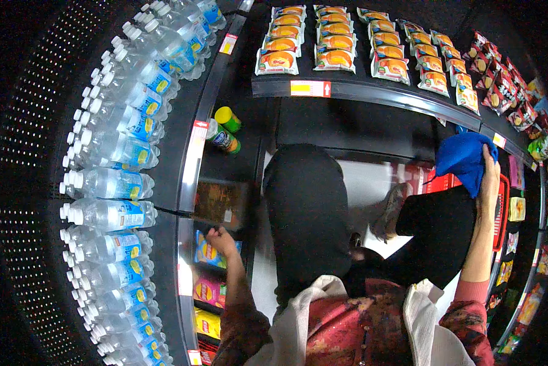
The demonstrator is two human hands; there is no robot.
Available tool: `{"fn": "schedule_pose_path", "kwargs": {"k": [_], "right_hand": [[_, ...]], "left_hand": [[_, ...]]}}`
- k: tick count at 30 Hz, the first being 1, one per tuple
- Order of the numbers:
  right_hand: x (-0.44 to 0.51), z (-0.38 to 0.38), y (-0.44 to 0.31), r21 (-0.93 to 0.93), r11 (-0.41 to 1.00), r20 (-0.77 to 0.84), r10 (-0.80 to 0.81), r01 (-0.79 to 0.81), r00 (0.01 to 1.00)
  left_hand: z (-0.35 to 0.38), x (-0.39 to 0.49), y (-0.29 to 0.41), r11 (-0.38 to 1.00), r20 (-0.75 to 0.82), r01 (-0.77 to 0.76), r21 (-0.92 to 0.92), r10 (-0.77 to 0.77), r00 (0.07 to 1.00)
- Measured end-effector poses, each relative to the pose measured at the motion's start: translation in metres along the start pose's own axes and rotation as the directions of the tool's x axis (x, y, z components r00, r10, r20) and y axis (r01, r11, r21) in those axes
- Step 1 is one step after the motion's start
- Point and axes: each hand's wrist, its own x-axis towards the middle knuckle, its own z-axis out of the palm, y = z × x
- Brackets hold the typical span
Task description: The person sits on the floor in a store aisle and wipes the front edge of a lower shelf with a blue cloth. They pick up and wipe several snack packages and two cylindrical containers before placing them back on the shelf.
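Observation:
My right hand (488,171) grips a bunched blue cloth (463,158) at the right, over my raised knee. On the left, my left hand (221,241) has its fingers curled at the near edge of a flat, dark brown item (221,201) with a small white label. Blur hides whether the fingers hold that item or only touch it. Just under this hand lies a blue chip bag (205,251) on the low shelf. A pink chip bag (208,293) and a yellow one (207,323) lie closer to my body.
Rows of clear water bottles (118,214) line the upper left shelf. Two green snack canisters (223,137) stand below it. Packaged buns (276,61) fill the front shelf, whose edge (370,94) juts above my knees. A red shopping basket (502,228) is at my right.

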Motion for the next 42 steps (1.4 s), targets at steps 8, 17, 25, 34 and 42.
{"fn": "schedule_pose_path", "kwargs": {"k": [8,17,25,34,42], "right_hand": [[-0.056,0.056,-0.004,0.030,0.963,0.304,0.247,-0.269,0.920],[-0.096,0.082,0.005,-0.152,0.921,0.438,0.387,-0.358,0.812],[-0.087,0.108,0.019,-0.020,0.866,0.460,0.452,-0.500,0.764],[-0.089,0.124,-0.032,0.322,0.754,0.422,0.427,-0.572,0.800],[-0.123,0.125,-0.150,0.499,0.866,0.236,-0.167,0.028,0.957]], "left_hand": [[0.024,-0.012,0.088,0.795,0.082,-0.330,-0.508,0.427,0.901],[0.097,0.068,0.248,0.890,-0.053,-0.312,-0.333,0.312,0.949],[0.111,0.088,0.268,0.811,-0.010,-0.307,-0.498,0.349,0.937],[0.030,-0.027,0.260,0.755,0.185,-0.380,-0.534,0.542,0.820],[-0.109,-0.091,0.330,0.467,0.121,-0.686,-0.558,0.864,0.489]]}}
